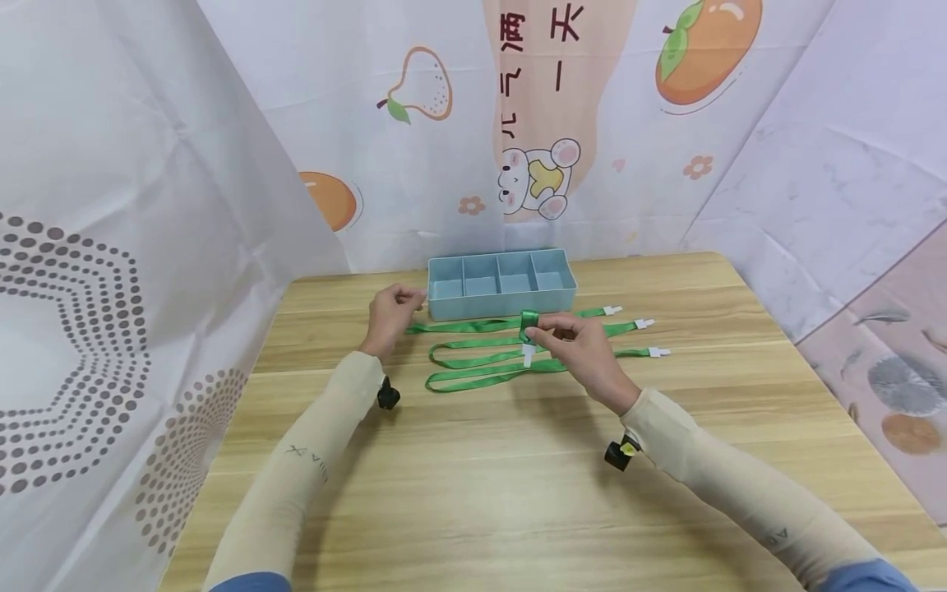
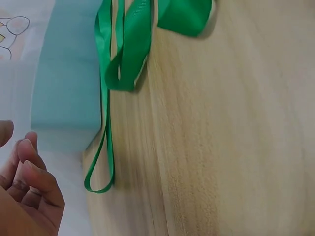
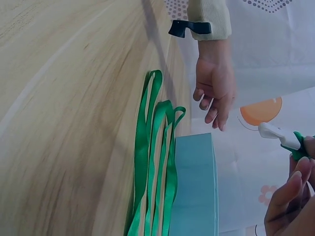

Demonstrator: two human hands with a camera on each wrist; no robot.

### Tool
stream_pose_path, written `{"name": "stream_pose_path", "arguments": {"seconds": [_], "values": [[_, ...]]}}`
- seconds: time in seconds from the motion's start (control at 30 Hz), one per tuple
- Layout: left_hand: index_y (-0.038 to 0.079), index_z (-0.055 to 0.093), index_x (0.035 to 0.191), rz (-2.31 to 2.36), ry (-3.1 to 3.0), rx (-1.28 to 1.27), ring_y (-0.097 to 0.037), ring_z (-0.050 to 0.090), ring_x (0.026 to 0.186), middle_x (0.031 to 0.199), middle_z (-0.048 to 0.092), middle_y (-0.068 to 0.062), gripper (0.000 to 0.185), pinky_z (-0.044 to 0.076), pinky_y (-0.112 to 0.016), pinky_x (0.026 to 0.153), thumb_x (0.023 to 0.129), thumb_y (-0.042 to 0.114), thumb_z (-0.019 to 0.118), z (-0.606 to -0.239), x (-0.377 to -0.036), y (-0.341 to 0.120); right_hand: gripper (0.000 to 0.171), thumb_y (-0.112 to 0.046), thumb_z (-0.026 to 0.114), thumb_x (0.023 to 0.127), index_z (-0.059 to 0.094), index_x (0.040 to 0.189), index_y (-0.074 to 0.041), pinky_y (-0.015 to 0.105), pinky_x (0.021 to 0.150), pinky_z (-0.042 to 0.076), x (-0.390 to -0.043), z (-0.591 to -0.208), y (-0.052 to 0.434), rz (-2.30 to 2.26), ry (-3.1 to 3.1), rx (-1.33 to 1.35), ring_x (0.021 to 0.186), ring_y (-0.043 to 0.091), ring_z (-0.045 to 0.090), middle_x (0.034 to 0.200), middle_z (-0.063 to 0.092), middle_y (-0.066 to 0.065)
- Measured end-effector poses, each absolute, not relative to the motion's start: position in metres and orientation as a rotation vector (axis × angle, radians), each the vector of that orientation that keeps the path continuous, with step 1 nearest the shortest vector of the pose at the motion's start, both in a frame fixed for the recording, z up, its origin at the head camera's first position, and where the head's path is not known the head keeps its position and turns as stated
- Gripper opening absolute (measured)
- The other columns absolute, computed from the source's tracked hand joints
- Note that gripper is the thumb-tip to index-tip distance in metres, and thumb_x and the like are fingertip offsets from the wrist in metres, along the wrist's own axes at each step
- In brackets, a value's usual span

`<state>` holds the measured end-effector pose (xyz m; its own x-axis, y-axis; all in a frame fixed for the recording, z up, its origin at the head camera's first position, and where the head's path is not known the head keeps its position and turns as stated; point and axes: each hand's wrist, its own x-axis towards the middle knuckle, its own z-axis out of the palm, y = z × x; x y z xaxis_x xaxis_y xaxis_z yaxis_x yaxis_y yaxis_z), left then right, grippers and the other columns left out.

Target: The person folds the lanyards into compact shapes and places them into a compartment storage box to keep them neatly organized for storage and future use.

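Note:
My right hand [image 1: 586,352] pinches a bundled green lanyard [image 1: 528,323] between thumb and fingers, its white clip [image 1: 528,352] hanging down above the table. Three more green lanyards lie stretched side by side below and behind that hand: the back one [image 1: 473,326] along the box, a middle one [image 1: 447,346] and a front one [image 1: 473,382]. Their white clips point right. Beside the left end of the blue divided box [image 1: 503,307] is my left hand [image 1: 390,319], fingers loosely bent and holding nothing. In the right wrist view the left hand [image 3: 215,83] hangs off the box corner.
The box stands at the back of the wooden table [image 1: 473,493], its compartments facing up with nothing visible in them. A printed cloth [image 1: 444,164] hangs directly behind. Black wrist cameras sit under both sleeves.

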<state>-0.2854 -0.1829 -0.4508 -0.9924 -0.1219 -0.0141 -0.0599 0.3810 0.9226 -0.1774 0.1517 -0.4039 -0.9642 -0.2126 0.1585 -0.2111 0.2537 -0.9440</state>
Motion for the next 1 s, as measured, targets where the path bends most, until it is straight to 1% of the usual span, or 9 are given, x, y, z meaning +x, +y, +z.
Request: {"name": "stream_pose_path", "arguments": {"seconds": [0.13, 0.23, 0.3, 0.43, 0.6, 0.67, 0.87, 0.97, 1.0], "values": [[0.009, 0.073, 0.111, -1.678, -2.599, 0.156, -0.039, 0.067, 0.094, 0.100, 0.071, -0.010, 0.028, 0.054, -0.037, 0.070, 0.099, 0.034, 0.072, -0.454, -0.289, -0.185, 0.022, -0.037, 0.075, 0.097, 0.080, 0.104, -0.016, 0.033, 0.061, 0.044, -0.177, -0.406, 0.152, -1.870, 2.501, -0.456, 0.073, 0.027, 0.050, 0.090, 0.066, 0.011], [0.009, 0.073, 0.111, -1.693, -2.613, 0.179, -0.036, 0.066, 0.092, 0.100, 0.069, -0.009, 0.025, 0.055, -0.039, 0.073, 0.098, 0.031, 0.074, -0.455, -0.291, -0.185, 0.022, -0.035, 0.075, 0.097, 0.080, 0.104, -0.016, 0.032, 0.061, 0.042, -0.177, -0.406, 0.153, -1.885, 2.502, -0.474, 0.072, 0.027, 0.048, 0.088, 0.064, 0.014], [0.009, 0.073, 0.112, -1.710, -2.618, 0.198, -0.034, 0.066, 0.093, 0.101, 0.069, -0.008, 0.026, 0.054, -0.038, 0.073, 0.099, 0.031, 0.073, -0.455, -0.292, -0.185, 0.021, -0.035, 0.074, 0.097, 0.080, 0.103, -0.016, 0.032, 0.061, 0.040, -0.177, -0.407, 0.153, -1.892, 2.504, -0.481, 0.071, 0.026, 0.045, 0.084, 0.061, 0.015], [0.008, 0.073, 0.116, -1.774, -2.602, 0.230, -0.037, 0.065, 0.096, 0.106, 0.070, -0.008, 0.029, 0.052, -0.036, 0.071, 0.100, 0.033, 0.072, -0.454, -0.294, -0.183, 0.019, -0.034, 0.075, 0.097, 0.080, 0.102, -0.017, 0.032, 0.061, 0.037, -0.177, -0.409, 0.154, -1.899, 2.506, -0.482, 0.069, 0.025, 0.041, 0.079, 0.057, 0.016], [0.007, 0.072, 0.119, -1.828, -2.603, 0.256, -0.043, 0.064, 0.102, 0.110, 0.069, -0.009, 0.030, 0.053, -0.042, 0.077, 0.100, 0.030, 0.071, -0.451, -0.298, -0.180, 0.020, -0.035, 0.075, 0.097, 0.081, 0.103, -0.017, 0.032, 0.061, 0.039, -0.175, -0.411, 0.154, -1.881, 2.506, -0.478, 0.068, 0.024, 0.042, 0.079, 0.058, 0.016], [0.007, 0.072, 0.117, -1.832, -2.613, 0.269, -0.044, 0.064, 0.102, 0.109, 0.070, -0.010, 0.027, 0.053, -0.042, 0.077, 0.100, 0.028, 0.071, -0.450, -0.299, -0.179, 0.019, -0.034, 0.075, 0.097, 0.080, 0.103, -0.017, 0.033, 0.061, 0.040, -0.174, -0.411, 0.154, -1.876, 2.506, -0.477, 0.067, 0.024, 0.043, 0.078, 0.058, 0.016], [0.004, 0.071, 0.105, -1.840, -2.647, 0.253, -0.048, 0.061, 0.101, 0.108, 0.070, -0.011, 0.018, 0.050, -0.043, 0.070, 0.101, 0.021, 0.069, -0.444, -0.301, -0.180, 0.018, -0.034, 0.075, 0.097, 0.080, 0.103, -0.017, 0.033, 0.060, 0.040, -0.175, -0.412, 0.155, -1.866, 2.515, -0.484, 0.067, 0.025, 0.043, 0.079, 0.059, 0.018], [0.003, 0.071, 0.104, -1.844, -2.662, 0.246, -0.048, 0.061, 0.102, 0.107, 0.070, -0.011, 0.019, 0.049, -0.044, 0.071, 0.101, 0.021, 0.068, -0.444, -0.300, -0.182, 0.019, -0.035, 0.075, 0.097, 0.080, 0.103, -0.018, 0.033, 0.061, 0.040, -0.175, -0.413, 0.156, -1.858, 2.521, -0.476, 0.069, 0.026, 0.044, 0.082, 0.060, 0.020], [0.003, 0.071, 0.105, -1.847, -2.664, 0.247, -0.048, 0.062, 0.102, 0.106, 0.069, -0.012, 0.019, 0.049, -0.044, 0.070, 0.101, 0.021, 0.068, -0.445, -0.300, -0.182, 0.020, -0.036, 0.075, 0.096, 0.081, 0.103, -0.018, 0.033, 0.061, 0.040, -0.175, -0.413, 0.156, -1.854, 2.527, -0.472, 0.069, 0.026, 0.044, 0.081, 0.060, 0.017]]}}
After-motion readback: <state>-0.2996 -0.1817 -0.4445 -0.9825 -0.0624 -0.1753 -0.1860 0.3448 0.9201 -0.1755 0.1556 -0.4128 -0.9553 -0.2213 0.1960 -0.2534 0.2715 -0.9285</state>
